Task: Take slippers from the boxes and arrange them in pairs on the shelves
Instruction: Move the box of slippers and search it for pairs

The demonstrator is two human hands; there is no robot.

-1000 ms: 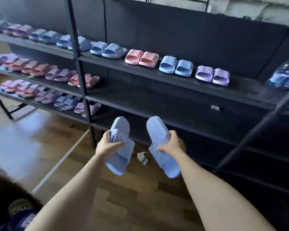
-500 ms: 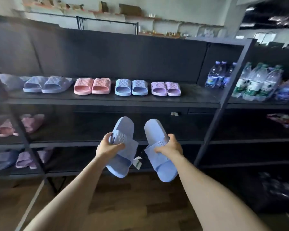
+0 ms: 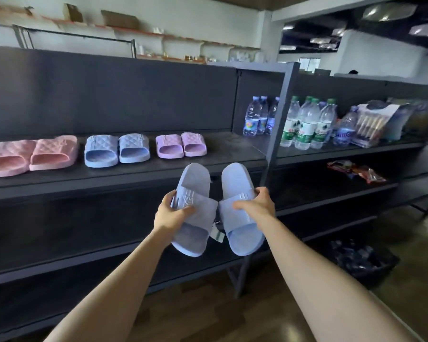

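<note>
I hold two light-blue slippers side by side in front of the dark shelf unit. My left hand (image 3: 171, 213) grips the strap of the left blue slipper (image 3: 192, 234). My right hand (image 3: 256, 206) grips the strap of the right blue slipper (image 3: 242, 233). A small tag (image 3: 217, 235) hangs between them. On the top shelf (image 3: 220, 162) stand three pairs, toes to the back: a pink pair (image 3: 30, 155), a blue pair (image 3: 116, 150) and a purple pair (image 3: 181, 145). Bare shelf lies right of the purple pair.
A metal upright (image 3: 278, 129) splits the shelving. Right of it stand water bottles (image 3: 304, 124) and packaged goods (image 3: 376, 124); snack packets (image 3: 356, 170) lie one shelf lower. A dark crate (image 3: 361, 260) sits on the wooden floor at the lower right. The lower shelves in front of me are dark.
My view has swung right and up along the shelving, so the bottles now show. Both hands have risen slightly with the blue slippers, closer to the top shelf's edge.
</note>
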